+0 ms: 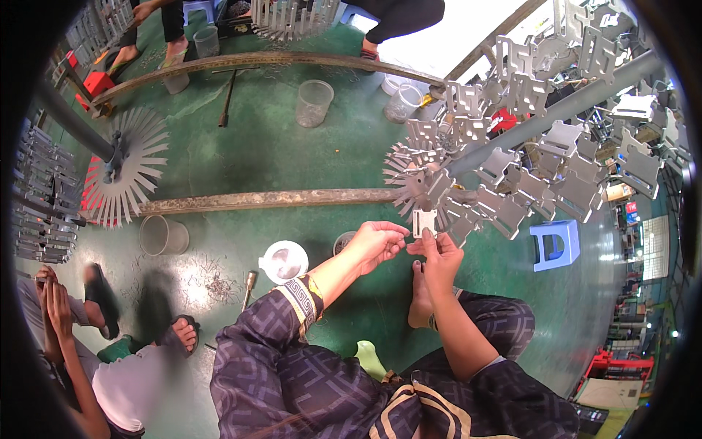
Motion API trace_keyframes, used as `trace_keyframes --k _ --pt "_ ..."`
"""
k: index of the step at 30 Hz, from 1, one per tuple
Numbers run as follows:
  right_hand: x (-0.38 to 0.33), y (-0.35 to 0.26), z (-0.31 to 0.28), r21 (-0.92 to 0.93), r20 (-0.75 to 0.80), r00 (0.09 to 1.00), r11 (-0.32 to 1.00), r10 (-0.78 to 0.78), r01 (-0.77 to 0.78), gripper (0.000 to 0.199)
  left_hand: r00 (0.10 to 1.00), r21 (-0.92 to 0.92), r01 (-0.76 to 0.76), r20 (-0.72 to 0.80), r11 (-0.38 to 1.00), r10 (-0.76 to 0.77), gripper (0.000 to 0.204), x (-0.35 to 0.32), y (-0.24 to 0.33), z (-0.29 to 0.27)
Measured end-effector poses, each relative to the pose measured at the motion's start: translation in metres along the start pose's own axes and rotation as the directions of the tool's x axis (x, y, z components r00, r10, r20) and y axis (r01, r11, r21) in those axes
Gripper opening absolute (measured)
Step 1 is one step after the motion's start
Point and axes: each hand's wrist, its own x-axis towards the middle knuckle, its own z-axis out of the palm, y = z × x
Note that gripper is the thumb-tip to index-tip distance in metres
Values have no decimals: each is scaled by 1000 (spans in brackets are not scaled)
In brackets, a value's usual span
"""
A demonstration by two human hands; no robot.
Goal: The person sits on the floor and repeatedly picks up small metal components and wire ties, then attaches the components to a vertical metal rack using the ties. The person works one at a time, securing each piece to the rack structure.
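A small flat silver metal buckle plate (425,224) with slots is pinched upright in my right hand (441,257), thumb on its face. Just left of it, my left hand (376,245) has its fingertips drawn together near the plate's edge; what they hold, if anything, is too small to make out. Beyond and to the right of my hands, many similar metal plates (499,210) hang from a rack on a slanting grey pole (585,94). A fan-like metal disc (418,186) of strips sits at the pole's near end.
A wooden beam (292,199) crosses the green floor beyond my hands. A white bowl (285,262), a clear tub (164,235) and a socket wrench (250,288) are at left. A blue stool (554,245) stands right. Another person's hands (55,304) are at far left.
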Motion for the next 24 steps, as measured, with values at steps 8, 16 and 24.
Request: trace_keyframes --k 8,16,24 --pt "1 2 1 19 -3 1000 1000 -6 6 16 1000 40 23 -21 999 -22 15 0 3 1" --pt "0 4 1 30 10 1000 1000 -8 8 16 999 25 22 23 999 -23 14 3 4 -4" --pt "-1 3 1 11 31 999 1000 -12 11 16 999 -18 50 8 999 -50 13 2 6 -3"
